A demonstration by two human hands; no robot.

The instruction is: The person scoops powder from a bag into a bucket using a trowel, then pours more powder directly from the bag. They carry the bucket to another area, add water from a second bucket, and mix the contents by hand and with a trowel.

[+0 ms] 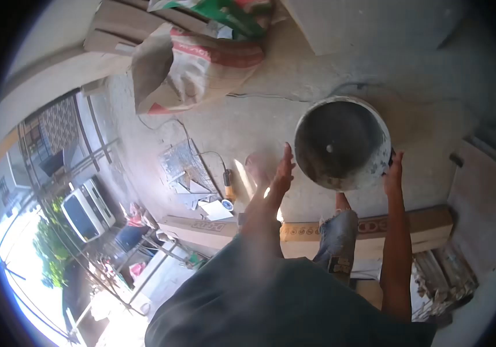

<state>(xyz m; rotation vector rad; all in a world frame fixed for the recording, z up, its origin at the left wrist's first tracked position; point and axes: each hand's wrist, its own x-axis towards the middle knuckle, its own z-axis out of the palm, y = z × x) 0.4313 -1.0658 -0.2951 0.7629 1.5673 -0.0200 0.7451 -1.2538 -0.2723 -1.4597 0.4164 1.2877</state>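
Note:
A round bucket [340, 144] with a pale, smeared rim and a dark grey inside is in front of me, its mouth facing up toward the camera. My right hand [395, 168] is at its right edge, fingers curled against the side; part of the grip is hidden. On the other side, my left hand [282, 172] is held up close to the wall of the bucket, fingers stretched out and nothing in them. A small light spot shows in the middle of the bucket's inside.
A partly filled woven sack [202, 72] lies at the upper left. Tile pieces [193, 194] and a yellow-and-black angle grinder [228, 185] with a cord rest on the dusty floor. Long cardboard boxes [404, 225] lie by my legs. A railing and a parked vehicle [88, 211] show at far left.

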